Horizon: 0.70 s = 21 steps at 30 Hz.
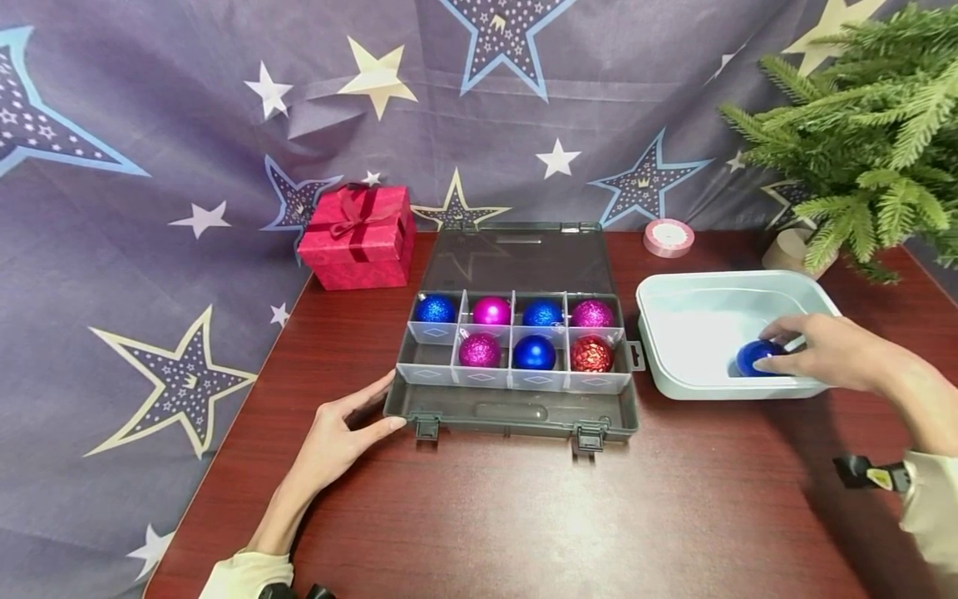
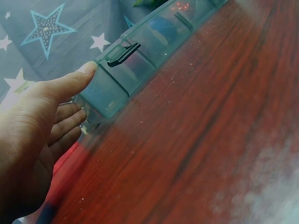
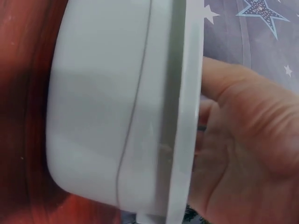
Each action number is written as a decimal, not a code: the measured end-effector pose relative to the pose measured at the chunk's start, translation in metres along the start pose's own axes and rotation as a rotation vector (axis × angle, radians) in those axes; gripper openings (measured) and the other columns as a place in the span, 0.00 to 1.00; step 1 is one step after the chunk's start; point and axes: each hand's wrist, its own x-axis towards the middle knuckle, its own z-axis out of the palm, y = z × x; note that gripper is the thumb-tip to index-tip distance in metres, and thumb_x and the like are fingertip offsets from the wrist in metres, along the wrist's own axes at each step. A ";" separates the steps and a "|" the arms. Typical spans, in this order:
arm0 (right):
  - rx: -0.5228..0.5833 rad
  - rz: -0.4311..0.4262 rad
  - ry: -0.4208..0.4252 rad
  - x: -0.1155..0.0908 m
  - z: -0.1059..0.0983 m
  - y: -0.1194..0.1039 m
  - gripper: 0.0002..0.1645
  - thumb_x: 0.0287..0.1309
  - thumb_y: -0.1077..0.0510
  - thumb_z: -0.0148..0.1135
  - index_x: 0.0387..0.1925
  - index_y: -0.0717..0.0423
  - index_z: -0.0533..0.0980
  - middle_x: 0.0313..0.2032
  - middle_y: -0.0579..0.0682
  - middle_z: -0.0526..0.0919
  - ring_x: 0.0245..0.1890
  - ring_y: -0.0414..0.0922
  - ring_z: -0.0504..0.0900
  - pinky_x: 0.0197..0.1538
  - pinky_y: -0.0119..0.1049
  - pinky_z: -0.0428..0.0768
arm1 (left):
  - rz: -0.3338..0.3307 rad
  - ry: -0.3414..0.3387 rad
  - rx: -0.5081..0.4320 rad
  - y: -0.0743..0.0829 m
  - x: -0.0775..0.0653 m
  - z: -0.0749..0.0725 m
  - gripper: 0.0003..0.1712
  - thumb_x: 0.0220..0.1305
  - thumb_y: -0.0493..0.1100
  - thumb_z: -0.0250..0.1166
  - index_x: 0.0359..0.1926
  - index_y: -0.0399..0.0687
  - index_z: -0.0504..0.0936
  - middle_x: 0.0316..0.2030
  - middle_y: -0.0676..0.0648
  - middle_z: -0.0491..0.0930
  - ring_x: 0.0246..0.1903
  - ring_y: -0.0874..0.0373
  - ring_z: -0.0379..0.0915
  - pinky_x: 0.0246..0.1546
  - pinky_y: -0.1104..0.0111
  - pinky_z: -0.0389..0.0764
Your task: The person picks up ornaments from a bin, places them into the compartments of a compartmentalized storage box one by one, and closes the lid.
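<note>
On the table lies an open dark translucent divided case (image 1: 511, 408) with blue, pink and red Christmas baubles in its compartments; the front-left compartment (image 1: 428, 353) has no bauble. My left hand (image 1: 337, 433) rests against the case's front-left corner, its thumb (image 2: 86, 70) on the front rim and its other fingers along the side. Inside a pale plastic tub (image 1: 674, 384) on the right, my right hand (image 1: 831, 349) grips a blue bauble (image 1: 752, 358) between thumb and fingers. In the right wrist view the tub's wall (image 3: 107, 102) hides the bauble and the fingertips.
A red gift box (image 1: 359, 241) with a bow stands at the back left. Behind the tub lies a pink ribbon roll (image 1: 669, 239). An artificial fir tree (image 1: 883, 133) overhangs the back right corner. Star-patterned cloth (image 1: 509, 141) hangs behind the table.
</note>
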 end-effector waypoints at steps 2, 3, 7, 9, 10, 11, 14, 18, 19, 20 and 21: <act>0.030 0.001 0.021 0.000 0.001 -0.002 0.27 0.62 0.52 0.73 0.53 0.70 0.80 0.45 0.63 0.86 0.47 0.61 0.84 0.48 0.55 0.79 | -0.004 -0.002 0.003 0.008 0.000 0.000 0.37 0.59 0.35 0.78 0.70 0.45 0.78 0.61 0.45 0.81 0.61 0.59 0.77 0.61 0.74 0.73; 0.045 0.003 0.032 0.000 0.002 -0.003 0.27 0.63 0.52 0.73 0.54 0.70 0.79 0.47 0.65 0.85 0.47 0.60 0.84 0.48 0.53 0.79 | -0.006 -0.003 0.005 0.012 0.000 0.000 0.37 0.59 0.35 0.78 0.70 0.43 0.77 0.61 0.44 0.81 0.61 0.59 0.77 0.61 0.74 0.74; 0.104 0.016 0.071 0.001 0.003 -0.008 0.29 0.65 0.50 0.72 0.58 0.67 0.78 0.51 0.68 0.83 0.46 0.61 0.85 0.43 0.43 0.79 | -0.011 -0.003 0.002 0.015 0.000 -0.001 0.37 0.59 0.35 0.78 0.69 0.42 0.78 0.60 0.43 0.81 0.61 0.60 0.77 0.61 0.74 0.74; 0.127 0.012 0.098 0.001 0.003 -0.010 0.30 0.65 0.49 0.72 0.59 0.65 0.78 0.51 0.69 0.84 0.46 0.62 0.86 0.42 0.36 0.79 | -0.009 0.000 0.002 0.009 0.000 0.000 0.37 0.59 0.35 0.78 0.70 0.44 0.78 0.61 0.44 0.81 0.61 0.61 0.77 0.61 0.74 0.73; 0.145 0.006 0.113 0.001 0.003 -0.011 0.30 0.65 0.50 0.72 0.60 0.64 0.78 0.51 0.69 0.84 0.47 0.63 0.86 0.41 0.32 0.78 | -0.007 0.002 0.003 0.005 0.000 0.000 0.37 0.59 0.36 0.78 0.70 0.46 0.78 0.61 0.46 0.81 0.61 0.62 0.76 0.61 0.75 0.73; 0.161 -0.004 0.134 0.000 0.004 -0.012 0.29 0.65 0.51 0.72 0.60 0.63 0.78 0.51 0.68 0.84 0.47 0.62 0.86 0.41 0.27 0.77 | -0.006 0.003 0.005 0.001 0.000 0.000 0.38 0.59 0.36 0.79 0.70 0.48 0.78 0.61 0.47 0.81 0.61 0.62 0.76 0.61 0.75 0.73; 0.202 -0.021 0.200 -0.001 0.005 -0.016 0.26 0.64 0.52 0.73 0.59 0.59 0.80 0.52 0.64 0.84 0.47 0.47 0.87 0.41 0.17 0.72 | 0.004 0.005 0.007 -0.007 0.001 0.000 0.38 0.59 0.39 0.79 0.70 0.54 0.78 0.61 0.52 0.81 0.61 0.63 0.76 0.61 0.76 0.73; 0.248 -0.047 0.279 -0.003 0.005 -0.021 0.24 0.62 0.54 0.75 0.59 0.55 0.81 0.55 0.61 0.83 0.43 0.21 0.77 0.41 0.13 0.70 | 0.019 0.003 0.001 -0.011 0.001 0.000 0.37 0.60 0.42 0.79 0.70 0.59 0.78 0.61 0.55 0.81 0.61 0.62 0.76 0.61 0.76 0.73; 0.260 -0.057 0.292 -0.003 0.005 -0.022 0.24 0.62 0.55 0.75 0.59 0.55 0.81 0.55 0.61 0.83 0.42 0.19 0.75 0.41 0.13 0.70 | 0.021 0.002 -0.001 -0.011 0.001 -0.001 0.37 0.60 0.43 0.79 0.70 0.59 0.78 0.61 0.55 0.81 0.61 0.62 0.76 0.61 0.76 0.73; 0.270 -0.066 0.305 -0.003 0.005 -0.024 0.24 0.62 0.56 0.75 0.59 0.55 0.81 0.56 0.60 0.82 0.42 0.18 0.74 0.41 0.13 0.71 | 0.023 0.001 -0.001 -0.011 0.001 -0.001 0.37 0.60 0.43 0.79 0.70 0.60 0.78 0.61 0.55 0.81 0.61 0.62 0.76 0.61 0.75 0.73; 0.281 -0.076 0.315 -0.002 0.006 -0.026 0.25 0.62 0.56 0.75 0.59 0.55 0.81 0.56 0.60 0.82 0.42 0.17 0.74 0.41 0.13 0.71 | 0.023 0.001 -0.001 -0.011 0.000 -0.001 0.37 0.60 0.44 0.79 0.70 0.60 0.78 0.61 0.55 0.81 0.61 0.62 0.76 0.61 0.75 0.73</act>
